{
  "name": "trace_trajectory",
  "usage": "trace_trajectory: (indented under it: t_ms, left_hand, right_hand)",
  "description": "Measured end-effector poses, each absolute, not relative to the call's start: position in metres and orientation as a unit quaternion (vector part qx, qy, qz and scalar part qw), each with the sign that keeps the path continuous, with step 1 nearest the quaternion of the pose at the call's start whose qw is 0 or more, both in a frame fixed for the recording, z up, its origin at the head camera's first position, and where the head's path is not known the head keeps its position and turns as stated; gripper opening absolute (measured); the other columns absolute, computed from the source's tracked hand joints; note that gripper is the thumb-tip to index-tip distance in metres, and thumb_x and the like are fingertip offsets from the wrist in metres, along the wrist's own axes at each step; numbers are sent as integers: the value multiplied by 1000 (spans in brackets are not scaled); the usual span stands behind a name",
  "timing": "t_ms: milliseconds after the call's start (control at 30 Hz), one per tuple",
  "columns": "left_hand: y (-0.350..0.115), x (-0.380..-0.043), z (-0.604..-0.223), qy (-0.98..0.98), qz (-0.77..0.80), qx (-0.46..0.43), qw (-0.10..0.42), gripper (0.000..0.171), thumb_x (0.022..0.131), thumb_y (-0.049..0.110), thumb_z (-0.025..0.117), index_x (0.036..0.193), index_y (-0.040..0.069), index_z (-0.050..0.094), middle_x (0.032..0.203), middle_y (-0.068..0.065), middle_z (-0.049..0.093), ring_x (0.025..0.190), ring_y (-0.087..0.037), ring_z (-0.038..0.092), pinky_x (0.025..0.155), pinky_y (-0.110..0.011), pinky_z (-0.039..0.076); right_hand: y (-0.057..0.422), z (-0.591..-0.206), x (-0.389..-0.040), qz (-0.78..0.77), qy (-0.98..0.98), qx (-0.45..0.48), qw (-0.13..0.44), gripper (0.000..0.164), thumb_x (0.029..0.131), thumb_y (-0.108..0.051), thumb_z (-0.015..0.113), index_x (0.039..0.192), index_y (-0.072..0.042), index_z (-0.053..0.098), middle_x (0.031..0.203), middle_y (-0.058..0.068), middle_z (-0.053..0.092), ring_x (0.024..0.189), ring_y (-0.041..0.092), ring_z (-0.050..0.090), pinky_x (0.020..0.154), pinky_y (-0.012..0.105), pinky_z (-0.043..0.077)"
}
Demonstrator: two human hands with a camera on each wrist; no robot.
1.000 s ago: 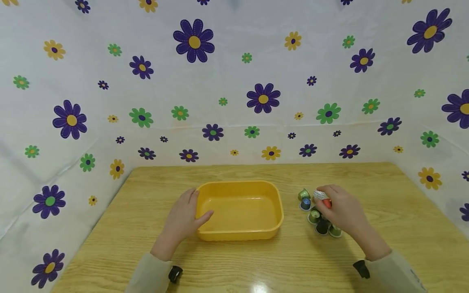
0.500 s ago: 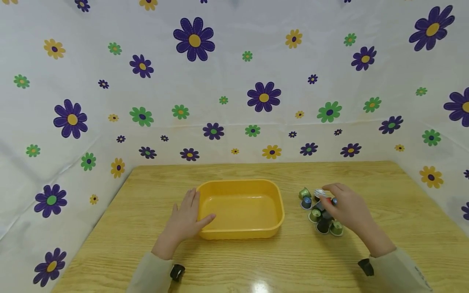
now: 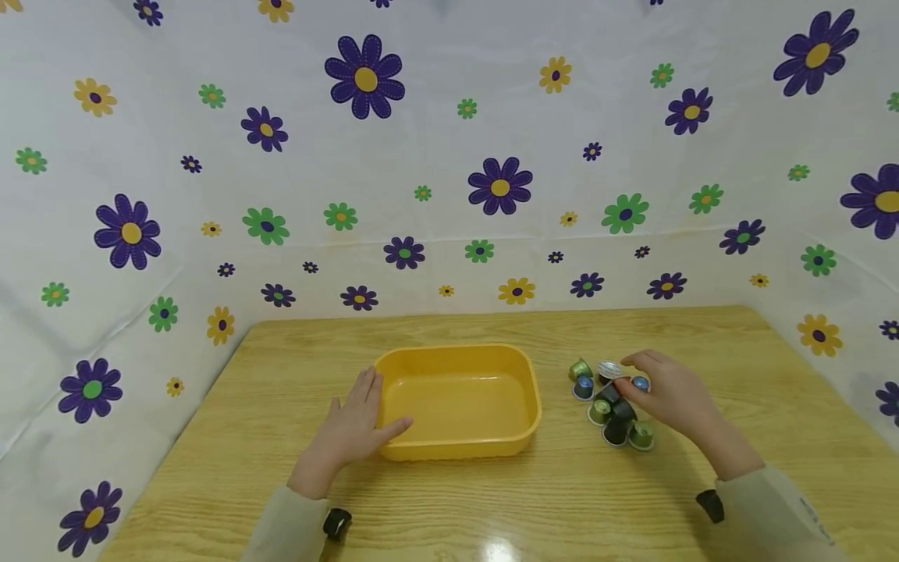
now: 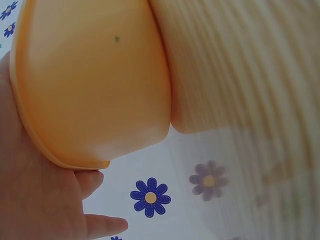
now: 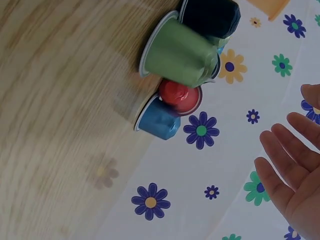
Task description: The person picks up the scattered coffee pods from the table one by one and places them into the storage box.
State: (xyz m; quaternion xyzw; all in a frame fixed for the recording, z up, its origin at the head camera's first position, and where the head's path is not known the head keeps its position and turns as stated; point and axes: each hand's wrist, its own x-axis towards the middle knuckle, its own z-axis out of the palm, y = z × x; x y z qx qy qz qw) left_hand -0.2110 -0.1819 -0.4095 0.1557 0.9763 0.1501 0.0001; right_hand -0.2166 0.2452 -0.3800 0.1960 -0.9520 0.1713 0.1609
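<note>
The right hand (image 3: 667, 393), at the red pod (image 5: 175, 94) 1 s ago, is now spread, holding nothing; that pod, likely let go, sits among pods (image 3: 616, 429) between the right edges of tray (image 3: 460, 450) and table (image 3: 758, 375). The straight-fingered left hand (image 3: 351, 425) touches the tray's left edge.

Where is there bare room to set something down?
Bare: the table left of the left hand, the front strip between the sleeves, the narrow gap between tray and pods, and inside the tray. Crowded: the pods bunched by the right hand.
</note>
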Motion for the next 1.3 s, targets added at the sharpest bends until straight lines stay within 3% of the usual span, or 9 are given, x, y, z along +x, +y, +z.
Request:
trace_trajectory:
  t_ms: [367,867,1300]
  left_hand:
    - [-183,-211,-410,973,167,158,14,98,81,66,37,138,-9,9,144,-23,3,131,-34,7,91,-66,17]
    - [-183,-210,-409,973,165,159,23,97,82,65,36,138,-9,7,144,-22,0,131,-33,6,91,-65,17]
    - [-182,-210,-406,974,162,157,31,96,83,64,37,138,-9,8,145,-21,-1,132,-32,5,93,-64,16]
  right_hand:
    - [260,-385,-225,171,-958,192,123,35,78,-17,67,102,7,59,101,22,59,92,37,55,75,49,44]
    - [291,-403,-247,285,-930,220,69,37,78,-13,67,104,11,56,99,25,58,92,42,54,80,49,43]
    - [300,-407,-257,292,-934,201,33,40,78,-14,67,106,12,55,101,27,58,94,44,53,81,49,42]
